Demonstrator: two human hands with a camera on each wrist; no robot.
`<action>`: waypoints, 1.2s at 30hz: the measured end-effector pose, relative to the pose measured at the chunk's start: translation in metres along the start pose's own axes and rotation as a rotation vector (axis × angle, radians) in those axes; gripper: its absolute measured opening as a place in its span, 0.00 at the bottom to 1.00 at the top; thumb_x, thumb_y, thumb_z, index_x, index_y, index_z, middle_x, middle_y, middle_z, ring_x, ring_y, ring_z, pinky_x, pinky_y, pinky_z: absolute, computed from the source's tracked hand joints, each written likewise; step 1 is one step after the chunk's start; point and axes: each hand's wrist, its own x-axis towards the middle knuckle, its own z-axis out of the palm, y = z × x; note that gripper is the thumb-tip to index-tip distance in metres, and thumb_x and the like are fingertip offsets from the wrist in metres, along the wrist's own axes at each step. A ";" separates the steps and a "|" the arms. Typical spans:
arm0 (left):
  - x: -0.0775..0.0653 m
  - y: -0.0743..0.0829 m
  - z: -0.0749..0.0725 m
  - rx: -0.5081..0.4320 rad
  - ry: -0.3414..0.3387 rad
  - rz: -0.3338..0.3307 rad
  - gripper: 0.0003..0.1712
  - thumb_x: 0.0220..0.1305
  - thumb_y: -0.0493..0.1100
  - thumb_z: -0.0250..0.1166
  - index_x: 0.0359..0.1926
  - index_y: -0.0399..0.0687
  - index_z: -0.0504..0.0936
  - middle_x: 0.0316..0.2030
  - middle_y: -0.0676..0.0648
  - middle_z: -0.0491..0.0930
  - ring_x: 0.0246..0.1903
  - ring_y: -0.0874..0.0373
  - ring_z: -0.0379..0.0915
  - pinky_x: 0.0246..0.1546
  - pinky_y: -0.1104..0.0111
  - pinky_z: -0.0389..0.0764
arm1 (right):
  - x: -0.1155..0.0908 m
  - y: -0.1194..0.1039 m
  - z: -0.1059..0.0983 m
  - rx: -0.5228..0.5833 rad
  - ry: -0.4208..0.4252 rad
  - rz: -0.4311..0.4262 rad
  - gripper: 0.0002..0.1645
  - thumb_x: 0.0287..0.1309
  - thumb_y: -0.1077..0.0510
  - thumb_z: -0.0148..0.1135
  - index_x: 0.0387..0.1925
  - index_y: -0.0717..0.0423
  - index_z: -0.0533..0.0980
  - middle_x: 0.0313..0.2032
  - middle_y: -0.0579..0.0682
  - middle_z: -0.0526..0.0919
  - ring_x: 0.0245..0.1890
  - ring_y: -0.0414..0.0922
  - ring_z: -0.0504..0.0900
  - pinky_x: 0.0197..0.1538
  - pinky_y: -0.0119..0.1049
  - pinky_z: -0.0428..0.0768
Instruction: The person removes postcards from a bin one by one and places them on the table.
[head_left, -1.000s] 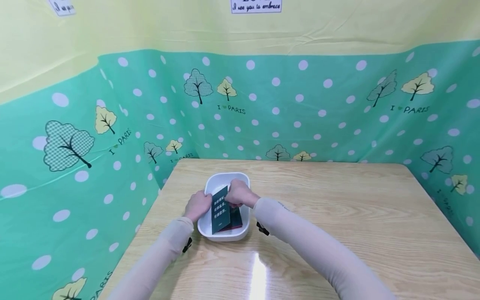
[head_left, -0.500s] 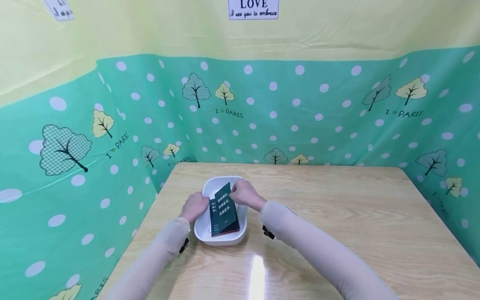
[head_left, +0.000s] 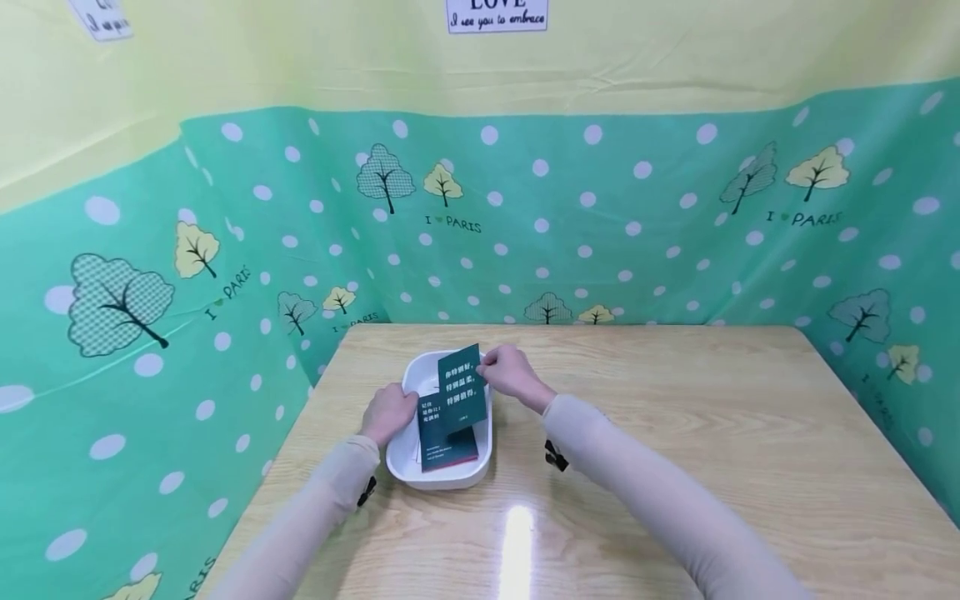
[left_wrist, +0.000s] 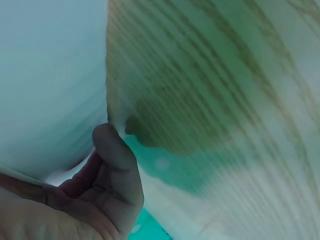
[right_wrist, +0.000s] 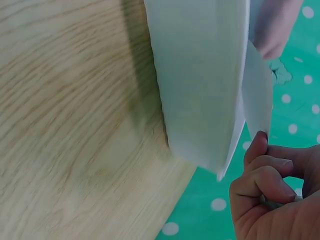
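Observation:
A white plastic basin [head_left: 447, 482] stands on the left part of the table. My left hand [head_left: 388, 414] holds its left rim; the left wrist view has the fingers [left_wrist: 114, 150] bent against the white wall. Between thumb and fingertips, my right hand [head_left: 513, 372] pinches the right edge of a dark green card [head_left: 461, 387] with white printed lines. The card is tilted up over the back half of the basin. Its pale reverse side faces the right wrist camera. Below it, a second dark green card [head_left: 444, 452] lies in the basin, partly covered, with a red edge near it.
The wooden table [head_left: 660, 450] extends far to the right of the basin. A green and yellow curtain [head_left: 570, 208] with trees and dots hangs behind the table and along its left side.
My right hand has drawn the pinched card up and to the right, uncovering more of the card beneath. My left hand stays on the basin's rim.

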 end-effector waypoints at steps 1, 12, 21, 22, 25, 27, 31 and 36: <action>0.001 0.001 -0.001 -0.003 -0.003 0.003 0.23 0.76 0.45 0.51 0.50 0.27 0.81 0.29 0.40 0.82 0.26 0.51 0.83 0.25 0.63 0.86 | 0.000 0.001 -0.004 0.010 0.008 0.003 0.10 0.73 0.63 0.62 0.44 0.63 0.87 0.35 0.52 0.88 0.35 0.47 0.81 0.33 0.35 0.77; 0.001 -0.001 -0.003 -0.030 0.005 -0.009 0.25 0.77 0.45 0.51 0.53 0.24 0.78 0.31 0.38 0.82 0.28 0.49 0.84 0.25 0.62 0.87 | 0.015 0.020 -0.045 0.111 0.060 0.111 0.13 0.75 0.62 0.58 0.52 0.63 0.83 0.38 0.55 0.88 0.16 0.37 0.62 0.21 0.29 0.62; 0.002 -0.003 0.006 -0.022 0.033 -0.038 0.26 0.77 0.46 0.52 0.59 0.25 0.77 0.35 0.38 0.82 0.31 0.50 0.83 0.30 0.61 0.87 | 0.018 0.045 -0.076 0.113 0.083 0.136 0.13 0.76 0.61 0.55 0.52 0.65 0.81 0.43 0.58 0.87 0.18 0.37 0.63 0.21 0.29 0.63; 0.002 -0.003 0.006 -0.023 0.029 -0.043 0.26 0.77 0.45 0.52 0.60 0.25 0.76 0.35 0.38 0.83 0.31 0.50 0.83 0.31 0.61 0.88 | 0.017 0.048 -0.078 0.109 0.083 0.139 0.13 0.76 0.61 0.55 0.52 0.65 0.80 0.43 0.58 0.86 0.19 0.38 0.64 0.22 0.30 0.65; 0.001 -0.003 0.007 -0.031 0.027 -0.056 0.26 0.77 0.45 0.53 0.62 0.25 0.75 0.37 0.37 0.83 0.32 0.50 0.84 0.32 0.60 0.88 | 0.015 0.059 -0.083 0.104 0.083 0.144 0.14 0.76 0.61 0.55 0.53 0.67 0.80 0.44 0.59 0.86 0.25 0.40 0.69 0.26 0.31 0.69; 0.000 -0.003 0.007 -0.033 0.028 -0.057 0.27 0.76 0.44 0.53 0.62 0.24 0.75 0.37 0.37 0.84 0.33 0.50 0.84 0.33 0.59 0.88 | 0.015 0.067 -0.085 0.106 0.080 0.158 0.15 0.76 0.61 0.55 0.54 0.67 0.79 0.44 0.59 0.85 0.27 0.41 0.70 0.27 0.32 0.70; -0.004 -0.003 0.007 -0.032 0.031 -0.061 0.27 0.76 0.44 0.53 0.63 0.24 0.74 0.40 0.35 0.84 0.34 0.49 0.84 0.34 0.59 0.89 | 0.014 0.080 -0.085 0.122 0.073 0.187 0.14 0.76 0.63 0.55 0.54 0.69 0.79 0.44 0.61 0.84 0.27 0.43 0.72 0.28 0.33 0.72; -0.002 0.000 0.008 -0.021 0.033 -0.067 0.27 0.76 0.44 0.53 0.64 0.25 0.75 0.40 0.36 0.85 0.34 0.50 0.84 0.35 0.58 0.88 | 0.013 0.092 -0.083 0.105 0.067 0.220 0.16 0.75 0.64 0.55 0.56 0.71 0.78 0.49 0.63 0.82 0.42 0.53 0.79 0.44 0.45 0.82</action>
